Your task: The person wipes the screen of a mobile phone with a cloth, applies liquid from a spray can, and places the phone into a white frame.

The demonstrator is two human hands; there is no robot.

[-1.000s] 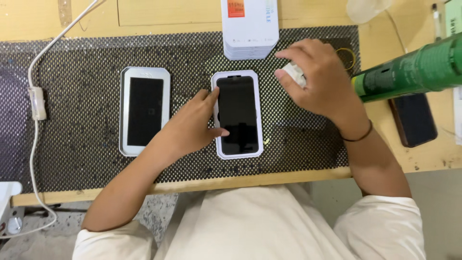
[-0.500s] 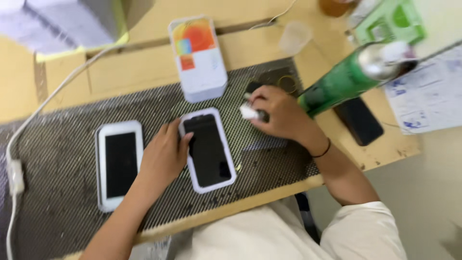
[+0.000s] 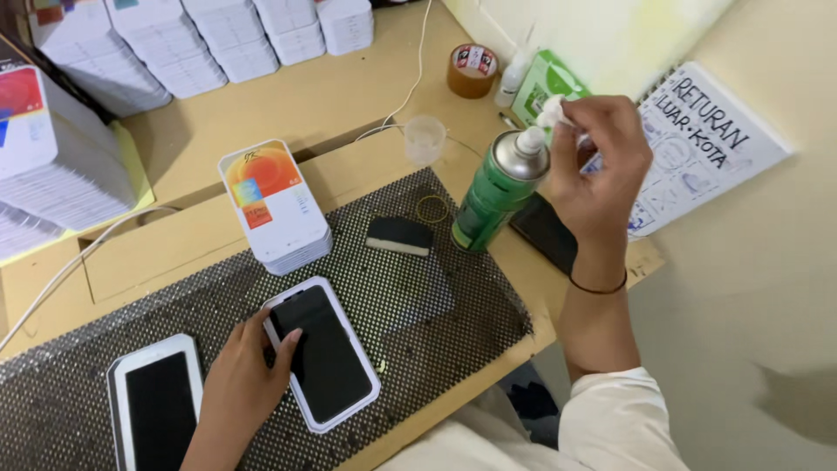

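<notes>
Brown tape roll point(image 3: 472, 71), clear cup point(image 3: 425, 138)

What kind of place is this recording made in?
Probably a phone repair or accessory workbench: two phones lie on a dotted mat, stacks of small white boxes line the bench, and a green spray can stands ready.

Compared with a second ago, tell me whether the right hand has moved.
Yes. The right hand has lifted off the mat beside the phone and gone out to the green spray can, holding a small white wad at its nozzle.
</notes>
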